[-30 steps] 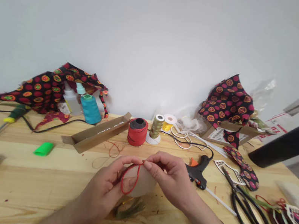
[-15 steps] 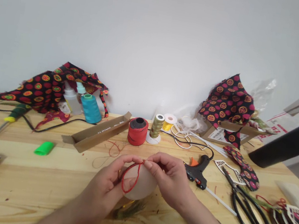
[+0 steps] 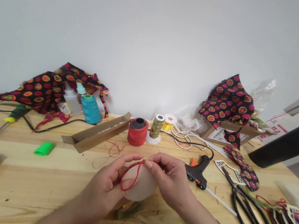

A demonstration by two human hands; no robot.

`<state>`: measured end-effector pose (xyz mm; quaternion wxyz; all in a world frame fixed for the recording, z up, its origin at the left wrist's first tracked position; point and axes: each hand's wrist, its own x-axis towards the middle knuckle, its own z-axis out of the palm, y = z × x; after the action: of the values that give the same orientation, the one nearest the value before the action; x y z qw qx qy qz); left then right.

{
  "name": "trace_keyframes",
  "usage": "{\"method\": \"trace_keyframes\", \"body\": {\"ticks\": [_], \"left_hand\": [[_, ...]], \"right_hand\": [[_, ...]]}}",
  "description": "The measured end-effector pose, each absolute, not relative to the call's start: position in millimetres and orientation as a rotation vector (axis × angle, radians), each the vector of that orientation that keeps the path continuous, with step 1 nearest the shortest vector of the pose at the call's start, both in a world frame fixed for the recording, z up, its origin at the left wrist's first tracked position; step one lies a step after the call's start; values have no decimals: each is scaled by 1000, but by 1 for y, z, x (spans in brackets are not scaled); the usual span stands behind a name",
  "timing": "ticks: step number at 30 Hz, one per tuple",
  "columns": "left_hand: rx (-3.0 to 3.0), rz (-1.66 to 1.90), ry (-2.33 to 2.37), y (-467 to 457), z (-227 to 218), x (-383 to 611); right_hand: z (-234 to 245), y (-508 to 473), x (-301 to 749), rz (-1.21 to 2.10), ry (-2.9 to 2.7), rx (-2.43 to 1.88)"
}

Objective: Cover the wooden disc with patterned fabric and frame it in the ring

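One red cord (image 3: 138,173) is pinched by your right hand (image 3: 170,177) at the far edge of the pale disc (image 3: 145,186) your left hand (image 3: 108,179) grips, near centre; the surface (image 3: 61,177) stretches left, a glue gun (image 3: 199,172) crowds right.

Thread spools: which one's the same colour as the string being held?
The red spool with the black core matches the red cord; the teal spool, olive spool and yellow spool don't.

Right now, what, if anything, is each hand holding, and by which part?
Left hand: pale disc, by its left edge; right hand: red cord, pinched at the disc's top edge.
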<state>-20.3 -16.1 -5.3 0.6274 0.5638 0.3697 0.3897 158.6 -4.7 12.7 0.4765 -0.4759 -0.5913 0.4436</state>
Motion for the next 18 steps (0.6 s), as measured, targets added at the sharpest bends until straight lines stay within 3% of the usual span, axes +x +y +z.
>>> {"method": "trace_keyframes", "body": {"ticks": [18], "left_hand": [[1626,967,1108,-12,0,-20]], "right_hand": [[14,-8,156,924,-1589,-1168]]}}
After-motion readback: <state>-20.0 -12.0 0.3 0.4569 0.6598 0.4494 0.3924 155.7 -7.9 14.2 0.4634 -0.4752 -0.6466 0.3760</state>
